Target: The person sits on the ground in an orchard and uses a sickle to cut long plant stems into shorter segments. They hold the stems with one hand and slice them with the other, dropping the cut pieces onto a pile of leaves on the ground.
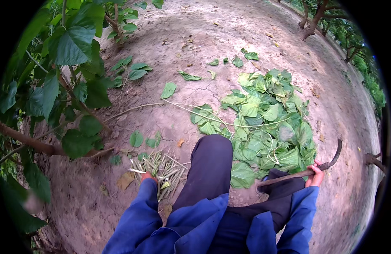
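Observation:
My right hand is closed around the wooden handle of a sickle, by my bent right leg. Its dark curved blade rises beyond my fingers and points up. Low on my left side, my left hand is at a small heap of cut green stems on the ground. A pale stem end shows right beside it. The sleeve and the stems hide most of its fingers, so its grip is unclear. A large pile of picked broad green leaves lies in front of my knees.
A leafy tree branch reaches in from the left, close to my left arm. A long thin bare twig lies across the leaf pile. Loose leaves dot the cracked soil. More tree trunks stand at the far right.

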### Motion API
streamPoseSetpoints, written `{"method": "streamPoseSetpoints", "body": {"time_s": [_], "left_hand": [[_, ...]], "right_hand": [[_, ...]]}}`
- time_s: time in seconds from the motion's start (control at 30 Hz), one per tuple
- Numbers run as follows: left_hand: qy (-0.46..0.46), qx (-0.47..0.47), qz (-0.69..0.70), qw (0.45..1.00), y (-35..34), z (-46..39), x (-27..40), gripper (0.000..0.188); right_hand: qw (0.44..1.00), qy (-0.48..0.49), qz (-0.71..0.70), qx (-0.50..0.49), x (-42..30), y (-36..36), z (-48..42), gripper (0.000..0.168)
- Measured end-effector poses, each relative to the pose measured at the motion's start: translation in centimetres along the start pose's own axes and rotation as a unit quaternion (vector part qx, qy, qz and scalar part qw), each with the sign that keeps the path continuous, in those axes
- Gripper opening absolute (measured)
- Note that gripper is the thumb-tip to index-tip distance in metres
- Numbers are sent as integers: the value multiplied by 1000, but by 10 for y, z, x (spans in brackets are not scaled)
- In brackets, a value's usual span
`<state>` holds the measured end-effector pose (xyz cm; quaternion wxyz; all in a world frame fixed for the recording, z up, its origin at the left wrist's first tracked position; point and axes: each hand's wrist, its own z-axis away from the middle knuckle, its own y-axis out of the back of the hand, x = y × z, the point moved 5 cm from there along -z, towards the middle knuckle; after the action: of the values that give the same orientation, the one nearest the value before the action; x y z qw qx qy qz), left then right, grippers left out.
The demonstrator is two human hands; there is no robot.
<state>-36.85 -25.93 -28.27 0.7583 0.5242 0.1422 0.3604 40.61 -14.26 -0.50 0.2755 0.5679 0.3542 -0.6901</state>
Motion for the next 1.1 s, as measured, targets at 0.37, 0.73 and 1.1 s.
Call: {"method": "streamPoseSetpoints", "body": {"time_s": [0.37, 0.73, 1.1], "left_hand": [[-57, -86, -63, 993, 38, -60, 154, 43], [-252, -113, -87, 957, -18, -107, 407, 40], [-266, -36, -111, 957, -35, -181, 494, 48]], "right_hand": [[1000, -17, -2, 4, -9, 0, 7, 43], [998, -49, 5, 30, -11, -26, -11, 41], [996, -64, 18, 52, -8, -8, -22, 43]]}}
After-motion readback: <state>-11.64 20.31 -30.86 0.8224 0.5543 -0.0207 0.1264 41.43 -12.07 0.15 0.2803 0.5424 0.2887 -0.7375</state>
